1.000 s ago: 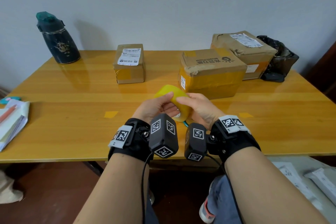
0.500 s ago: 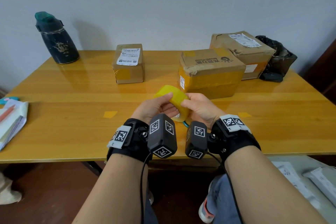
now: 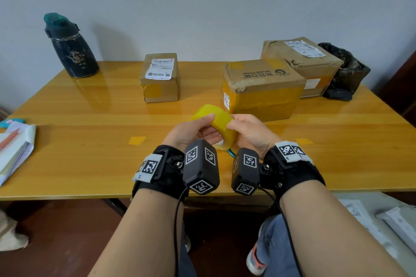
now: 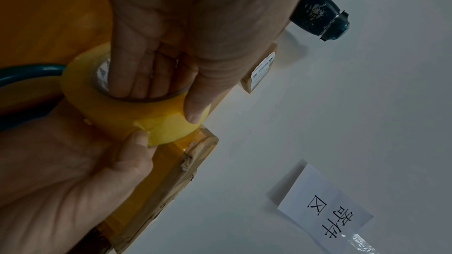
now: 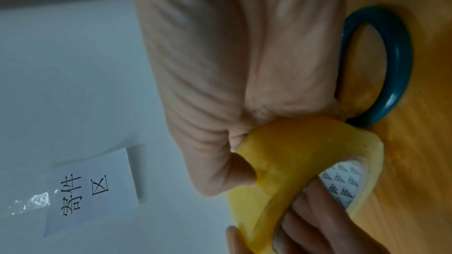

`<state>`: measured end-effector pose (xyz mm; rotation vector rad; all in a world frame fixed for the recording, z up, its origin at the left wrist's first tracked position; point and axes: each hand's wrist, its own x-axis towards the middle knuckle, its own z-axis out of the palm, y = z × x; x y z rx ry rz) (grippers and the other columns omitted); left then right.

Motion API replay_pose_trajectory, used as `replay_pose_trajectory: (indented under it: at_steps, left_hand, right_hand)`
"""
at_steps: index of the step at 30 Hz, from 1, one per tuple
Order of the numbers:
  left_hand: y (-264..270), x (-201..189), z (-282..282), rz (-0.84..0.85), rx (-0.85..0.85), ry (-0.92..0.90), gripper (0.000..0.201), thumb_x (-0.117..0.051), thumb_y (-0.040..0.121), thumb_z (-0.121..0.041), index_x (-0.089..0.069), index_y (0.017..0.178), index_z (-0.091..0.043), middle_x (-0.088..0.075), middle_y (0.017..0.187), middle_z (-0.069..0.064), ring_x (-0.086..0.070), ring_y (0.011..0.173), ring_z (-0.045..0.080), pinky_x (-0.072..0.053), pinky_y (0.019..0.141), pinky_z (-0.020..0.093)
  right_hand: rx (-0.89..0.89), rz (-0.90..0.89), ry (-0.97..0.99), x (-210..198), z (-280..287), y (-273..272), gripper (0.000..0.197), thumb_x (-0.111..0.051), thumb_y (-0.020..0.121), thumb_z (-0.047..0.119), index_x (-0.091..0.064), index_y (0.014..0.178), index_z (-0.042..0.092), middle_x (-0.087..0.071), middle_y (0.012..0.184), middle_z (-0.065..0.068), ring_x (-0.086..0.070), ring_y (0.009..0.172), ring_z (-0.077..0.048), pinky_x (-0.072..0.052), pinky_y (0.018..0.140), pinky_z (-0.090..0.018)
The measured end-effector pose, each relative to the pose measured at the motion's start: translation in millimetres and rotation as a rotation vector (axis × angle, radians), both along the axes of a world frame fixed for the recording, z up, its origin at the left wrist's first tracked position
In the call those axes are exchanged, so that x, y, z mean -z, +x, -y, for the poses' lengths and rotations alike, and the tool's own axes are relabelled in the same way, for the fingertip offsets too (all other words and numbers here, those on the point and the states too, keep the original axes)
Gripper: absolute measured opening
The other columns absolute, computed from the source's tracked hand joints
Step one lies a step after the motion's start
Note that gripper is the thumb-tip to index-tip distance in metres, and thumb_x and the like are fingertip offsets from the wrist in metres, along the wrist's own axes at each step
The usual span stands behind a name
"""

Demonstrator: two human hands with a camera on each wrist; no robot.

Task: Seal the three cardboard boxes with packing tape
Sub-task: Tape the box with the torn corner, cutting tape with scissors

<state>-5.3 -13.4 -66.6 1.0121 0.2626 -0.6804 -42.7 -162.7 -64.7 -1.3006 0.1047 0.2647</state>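
A yellow packing tape roll (image 3: pixel 217 119) is held above the table's front middle by both hands. My left hand (image 3: pixel 200 127) has its fingers (image 4: pixel 144 76) through the core and its thumb on the outer face. My right hand (image 3: pixel 239 127) grips the roll (image 4: pixel 156 123) from the right, its thumb tip at a lifted tape edge. In the right wrist view the roll (image 5: pixel 288 154) fills the lower middle. Three cardboard boxes stand behind: a small one (image 3: pixel 160 77), a middle one (image 3: pixel 262 90) close beyond the hands, a larger one (image 3: pixel 302 59) at the back right.
The teal handle of a pair of scissors (image 3: pixel 231 153) lies on the table (image 3: pixel 90 132) under the hands. A dark bottle (image 3: pixel 70 48) stands back left, a black bag (image 3: pixel 345 74) back right, papers (image 3: pixel 13 150) at the left edge. A paper sign (image 4: pixel 325 213) hangs on the wall.
Both hands keep the roll in about the same place. The left thumb has slid a little further over the roll's outer face.
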Motion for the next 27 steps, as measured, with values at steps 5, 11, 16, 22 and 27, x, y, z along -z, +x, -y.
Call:
replay_pose_trajectory:
  at_steps: [5, 11, 16, 22, 27]
  left_hand:
    - [0.1, 0.8, 1.4, -0.002, -0.005, 0.011, 0.026, -0.067, 0.088, -0.013, -0.058, 0.105, 0.004, -0.062, 0.114, 0.024, -0.064, 0.103, 0.032, -0.058, 0.076, 0.043]
    - [0.5, -1.8, 1.2, -0.007, -0.003, 0.001, 0.017, -0.063, 0.09, -0.012, -0.058, 0.096, 0.003, -0.064, 0.097, 0.021, -0.064, 0.093, 0.03, -0.057, 0.073, 0.042]
    - [1.7, -0.3, 1.7, -0.025, 0.003, 0.025, 0.019, -0.068, 0.087, -0.013, -0.059, 0.091, 0.004, -0.065, 0.093, 0.02, -0.067, 0.087, 0.03, -0.058, 0.073, 0.043]
    - [2.6, 0.8, 0.3, -0.031, -0.015, 0.001, 0.019, -0.068, 0.086, -0.012, -0.059, 0.091, 0.003, -0.065, 0.094, 0.021, -0.067, 0.088, 0.03, -0.058, 0.074, 0.045]
    - [3.6, 5.4, 1.5, -0.035, -0.025, 0.0, 0.019, -0.071, 0.084, -0.012, -0.058, 0.088, 0.001, -0.065, 0.093, 0.02, -0.068, 0.091, 0.03, -0.058, 0.076, 0.045]
  right_hand:
    - [0.052, -0.03, 0.013, 3.0, 1.2, 3.6, 0.02, -0.041, 0.094, 0.001, -0.052, 0.11, -0.004, -0.054, 0.103, -0.026, -0.055, 0.093, -0.033, -0.044, 0.089, -0.05]
    - [0.009, -0.017, 0.029, 0.9, 1.2, 3.0, 0.027, -0.036, 0.093, -0.007, -0.053, 0.113, -0.011, -0.058, 0.1, -0.026, -0.06, 0.09, -0.033, -0.05, 0.085, -0.047]
    - [0.031, -0.07, 0.102, 3.2, 2.4, 4.3, 0.034, -0.034, 0.094, 0.001, -0.048, 0.123, -0.01, -0.054, 0.108, -0.025, -0.057, 0.096, -0.032, -0.048, 0.088, -0.046]
    - [0.023, -0.057, 0.082, 1.8, 2.3, 4.7, 0.03, -0.033, 0.093, -0.004, -0.052, 0.115, -0.01, -0.057, 0.102, -0.023, -0.059, 0.091, -0.029, -0.048, 0.087, -0.046]
    - [0.049, -0.08, 0.125, 3.9, 1.8, 3.1, 0.043, -0.036, 0.097, 0.01, -0.04, 0.132, -0.015, -0.053, 0.12, -0.031, -0.055, 0.104, -0.035, -0.043, 0.098, -0.051]
